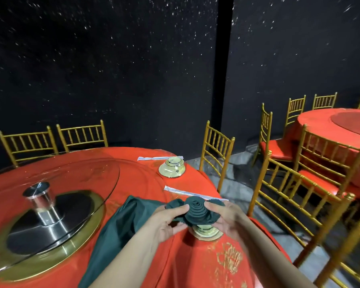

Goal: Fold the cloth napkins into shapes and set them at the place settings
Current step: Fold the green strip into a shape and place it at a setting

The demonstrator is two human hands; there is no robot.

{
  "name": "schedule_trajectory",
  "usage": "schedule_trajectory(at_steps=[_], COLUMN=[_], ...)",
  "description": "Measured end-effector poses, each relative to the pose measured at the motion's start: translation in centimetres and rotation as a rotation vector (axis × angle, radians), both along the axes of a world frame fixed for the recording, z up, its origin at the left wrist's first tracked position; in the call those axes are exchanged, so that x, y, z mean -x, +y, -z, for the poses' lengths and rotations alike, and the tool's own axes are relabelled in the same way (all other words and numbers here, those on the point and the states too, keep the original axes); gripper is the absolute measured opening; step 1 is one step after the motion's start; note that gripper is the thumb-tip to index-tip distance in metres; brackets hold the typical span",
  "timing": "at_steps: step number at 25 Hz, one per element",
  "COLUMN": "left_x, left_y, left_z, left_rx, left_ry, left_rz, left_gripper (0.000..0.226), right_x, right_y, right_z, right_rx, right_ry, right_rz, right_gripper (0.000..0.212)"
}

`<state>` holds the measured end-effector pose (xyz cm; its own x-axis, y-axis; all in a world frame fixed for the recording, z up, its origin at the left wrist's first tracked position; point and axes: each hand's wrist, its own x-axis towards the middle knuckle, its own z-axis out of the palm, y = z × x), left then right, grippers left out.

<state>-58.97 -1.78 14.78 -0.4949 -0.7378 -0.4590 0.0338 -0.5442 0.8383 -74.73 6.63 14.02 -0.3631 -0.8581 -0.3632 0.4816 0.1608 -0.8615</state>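
A dark green napkin rolled into a rose shape [196, 210] hangs just above a gold-rimmed bowl and saucer [206, 231] at the near place setting. My left hand [169, 220] pinches its left side and leaf. My right hand [223, 218] grips its right side. More dark green cloth [121, 227] lies spread flat on the red tablecloth [195, 265], to the left of my hands. A wrapped chopstick packet [185, 193] lies just beyond the rose.
A second gold bowl set [172, 166] with a chopstick packet [154, 158] sits farther along the table edge. A glass turntable [75, 183] with a metal hub [41, 201] fills the left. Gold chairs [216, 150] ring the table; another red table [339, 129] stands at right.
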Motion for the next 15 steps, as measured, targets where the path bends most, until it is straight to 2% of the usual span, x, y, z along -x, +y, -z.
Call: schedule_trajectory(at_steps=[6, 10, 15], left_x=[7.5, 12.3, 16.4], left_y=[-7.5, -14.3, -21.0], left_z=[5.4, 9.9, 14.6], left_rx=[-0.034, -0.055, 0.000], left_ry=[0.039, 0.041, -0.031], left_rz=[-0.078, -0.170, -0.261], left_gripper=[0.019, 0.028, 0.016], right_x=[7.5, 12.6, 16.5], right_y=[-8.5, -16.2, -24.9], right_z=[4.4, 8.0, 13.7], right_rx=[-0.032, -0.070, -0.109], right_ry=[0.061, 0.109, 0.103], right_rz=[-0.060, -0.071, -0.079], right_gripper=[0.003, 0.012, 0.011])
